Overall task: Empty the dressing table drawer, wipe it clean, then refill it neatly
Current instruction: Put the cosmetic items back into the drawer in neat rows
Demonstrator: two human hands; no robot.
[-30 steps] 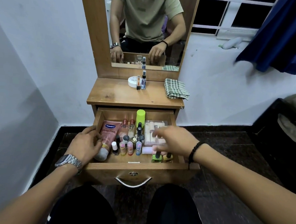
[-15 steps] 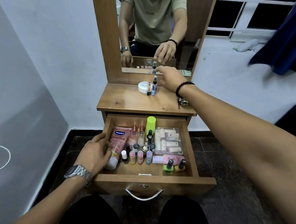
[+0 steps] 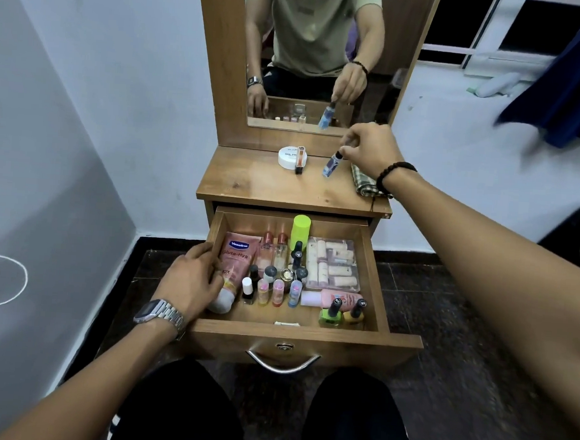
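The wooden drawer [image 3: 377,270] is pulled open and full of cosmetics: a pink Vaseline tube [image 3: 236,260], a green-capped bottle [image 3: 300,227], a clear box of small tubes [image 3: 333,264], several small nail polish bottles [image 3: 277,287]. My left hand [image 3: 193,278] rests on the drawer's left edge, touching the pink tube. My right hand [image 3: 369,149] is over the tabletop, pinching the cap of a small blue spray bottle [image 3: 332,164], which hangs tilted just above the wood.
On the tabletop [image 3: 257,183] stand a white round jar [image 3: 287,158] and a small orange vial [image 3: 299,160]. A checked green cloth [image 3: 366,184] lies at the right under my wrist. The mirror [image 3: 314,49] rises behind. My knees are below the drawer handle [image 3: 282,363].
My right hand left the drawer, reached up to the tabletop and took the blue spray bottle by its cap, tilting it off the wood. My left hand stayed on the drawer's edge.
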